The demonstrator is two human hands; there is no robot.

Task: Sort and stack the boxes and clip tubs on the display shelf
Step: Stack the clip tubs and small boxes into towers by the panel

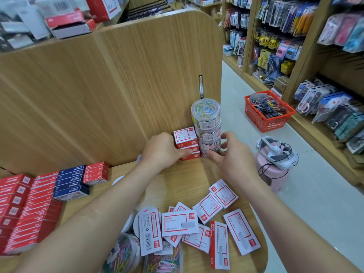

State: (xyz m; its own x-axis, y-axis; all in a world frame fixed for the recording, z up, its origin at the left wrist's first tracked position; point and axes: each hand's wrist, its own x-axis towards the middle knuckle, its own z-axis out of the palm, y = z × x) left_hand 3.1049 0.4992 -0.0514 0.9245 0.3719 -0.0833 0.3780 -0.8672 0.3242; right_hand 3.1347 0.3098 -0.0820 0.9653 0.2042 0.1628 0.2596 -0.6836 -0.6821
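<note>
A stack of clear round clip tubs (pixel 206 123) stands in the far right corner of the wooden shelf (pixel 189 178). Beside it on the left sits a small stack of red and white boxes (pixel 186 138). My left hand (pixel 163 150) presses against the front of that box stack, thumb on its lower boxes. My right hand (pixel 230 152) cups the lowest tub, fingers spread around its base. Loose white and red boxes (pixel 199 223) lie scattered near me. More clip tubs (pixel 126 251) with coloured clips lie at the front edge.
Rows of red boxes (pixel 23 209) and blue boxes (pixel 71 184) are stacked at the left. Beyond the shelf's right edge, a pink stool (pixel 273 174) holds a headset. A red basket (pixel 269 113) sits on the aisle floor. Wooden panels wall the back.
</note>
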